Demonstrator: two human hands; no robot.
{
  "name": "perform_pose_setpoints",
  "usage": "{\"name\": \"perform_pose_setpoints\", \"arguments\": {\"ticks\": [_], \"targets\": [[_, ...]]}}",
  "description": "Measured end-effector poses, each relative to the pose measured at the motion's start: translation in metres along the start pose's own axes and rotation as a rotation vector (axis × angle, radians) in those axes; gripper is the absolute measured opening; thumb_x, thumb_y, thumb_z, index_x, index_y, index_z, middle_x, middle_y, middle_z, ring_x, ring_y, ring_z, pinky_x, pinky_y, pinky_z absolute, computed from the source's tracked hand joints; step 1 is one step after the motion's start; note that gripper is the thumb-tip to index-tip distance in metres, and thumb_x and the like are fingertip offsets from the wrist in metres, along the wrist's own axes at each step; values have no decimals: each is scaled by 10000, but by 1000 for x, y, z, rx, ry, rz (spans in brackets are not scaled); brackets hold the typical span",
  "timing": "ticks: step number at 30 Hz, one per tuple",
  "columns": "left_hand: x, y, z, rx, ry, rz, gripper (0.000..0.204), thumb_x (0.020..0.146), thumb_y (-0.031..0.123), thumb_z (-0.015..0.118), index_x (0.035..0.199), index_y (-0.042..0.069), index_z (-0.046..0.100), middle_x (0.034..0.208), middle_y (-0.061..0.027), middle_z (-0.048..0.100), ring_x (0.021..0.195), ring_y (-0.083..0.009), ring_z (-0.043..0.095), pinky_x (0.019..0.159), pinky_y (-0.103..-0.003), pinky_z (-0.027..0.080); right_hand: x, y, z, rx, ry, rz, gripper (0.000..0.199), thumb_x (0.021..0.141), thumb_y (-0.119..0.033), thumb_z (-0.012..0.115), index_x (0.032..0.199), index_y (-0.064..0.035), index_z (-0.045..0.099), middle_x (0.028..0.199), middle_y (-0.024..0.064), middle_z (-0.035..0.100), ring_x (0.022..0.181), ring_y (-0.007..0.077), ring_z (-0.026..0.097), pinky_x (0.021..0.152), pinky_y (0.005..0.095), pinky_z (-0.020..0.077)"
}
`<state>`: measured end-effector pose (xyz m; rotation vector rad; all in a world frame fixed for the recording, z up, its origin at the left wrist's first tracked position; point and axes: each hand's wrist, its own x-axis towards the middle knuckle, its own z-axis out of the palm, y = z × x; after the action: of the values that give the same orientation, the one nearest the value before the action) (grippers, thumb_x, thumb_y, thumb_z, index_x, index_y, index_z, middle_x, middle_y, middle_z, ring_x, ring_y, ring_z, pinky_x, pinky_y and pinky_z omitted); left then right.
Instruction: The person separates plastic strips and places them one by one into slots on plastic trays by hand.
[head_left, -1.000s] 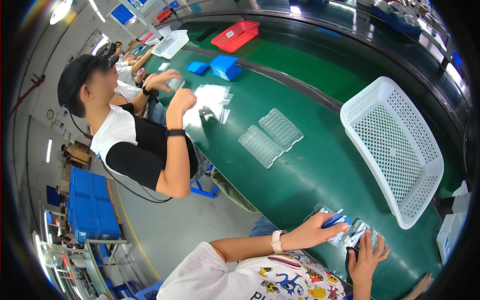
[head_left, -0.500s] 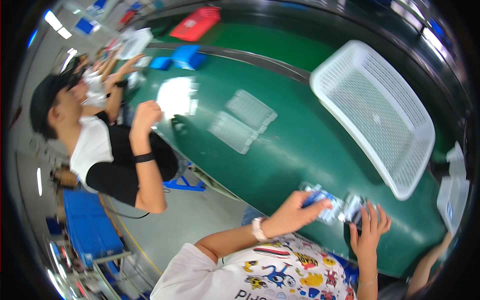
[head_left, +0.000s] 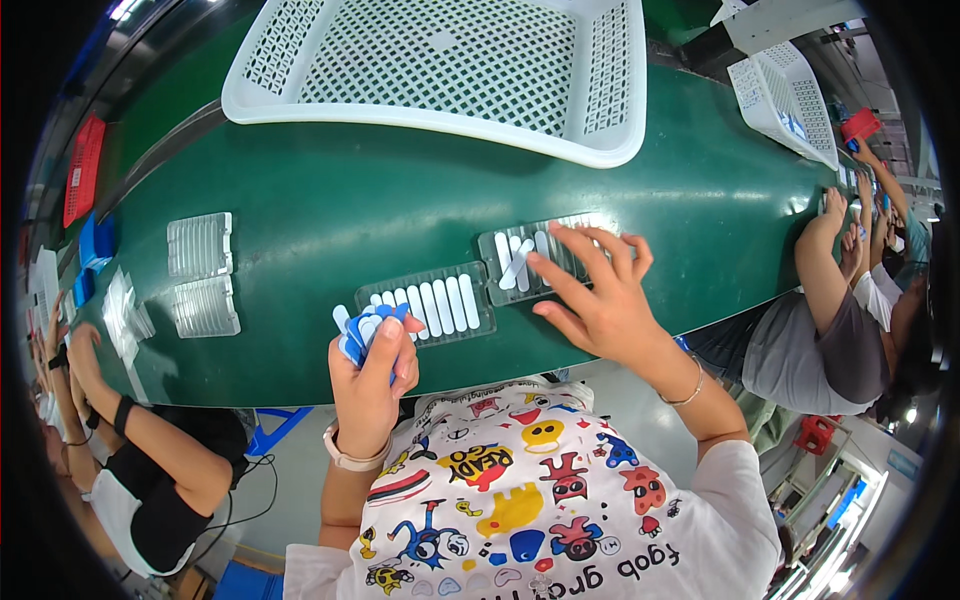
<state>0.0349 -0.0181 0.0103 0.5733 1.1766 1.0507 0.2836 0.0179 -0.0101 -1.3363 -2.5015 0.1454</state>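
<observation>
My left hand (head_left: 372, 385) is closed around a bunch of flat, round-ended strips (head_left: 352, 345), white and blue, like small nail files. It is at the left end of a clear ribbed tray (head_left: 487, 328), in which several white strips (head_left: 443, 305) lie side by side. My right hand (head_left: 612, 300) is open, fingers spread over a second clear tray (head_left: 486, 246) that adjoins the first. A few white strips lie in this tray, one of them tilted across the others (head_left: 516, 265). The right index fingertip is close to the tilted strip; whether they touch I cannot tell.
A large white perforated basket (head_left: 440, 112) stands beyond the trays on the green table (head_left: 330, 200). Two clear trays (head_left: 200, 246) lie to the left, beside clear plastic bags (head_left: 122, 312). Co-workers sit on both sides; a white basket (head_left: 785, 100) is at far right.
The view has swung to the right, so the large basket now appears straight ahead. My left hand still holds strips. My right hand's fingers are now spread over the right tray.
</observation>
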Motion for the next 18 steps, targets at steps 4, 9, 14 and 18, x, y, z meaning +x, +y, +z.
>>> {"name": "perform_pose_setpoints", "arguments": {"ticks": [4, 9, 14, 18], "targets": [[-5, 0, 0, -3, 3, 14, 239, 937, 224, 487, 897, -7, 536, 541, 23, 402, 413, -34, 299, 391, -208, 214, -4, -7, 14, -91, -72, -70, 416, 771, -397, 627, 1132, -191, 603, 1251, 7, 500, 1062, 199, 439, 834, 435, 230], [-8, -3, -7, -9, 39, 19, 236, 936, 221, 488, 897, -6, 540, 541, 20, 407, 406, -35, 302, 385, -211, 223, 3, 12, 8, -162, -28, -173, 398, 780, -420, 617, 1106, -191, 608, 1245, -19, 522, 1070, 193, 450, 849, 450, 228], [-13, -3, -4, -19, 47, -9, 249, 929, 219, 508, 897, -25, 544, 548, 19, 423, 411, -37, 327, 389, -206, 237, 7, 12, 1, -66, -98, -213, 430, 775, -436, 614, 1101, -156, 610, 1291, -31, 504, 1171, 198, 416, 882, 492, 227], [-7, -5, -3, -43, -7, -92, 303, 906, 269, 568, 913, -30, 617, 575, 48, 444, 476, -13, 361, 415, -188, 261, -5, 7, -2, -41, -185, -142, 501, 787, -441, 595, 1160, -106, 594, 1308, -17, 500, 1216, 234, 390, 929, 499, 192]]}}
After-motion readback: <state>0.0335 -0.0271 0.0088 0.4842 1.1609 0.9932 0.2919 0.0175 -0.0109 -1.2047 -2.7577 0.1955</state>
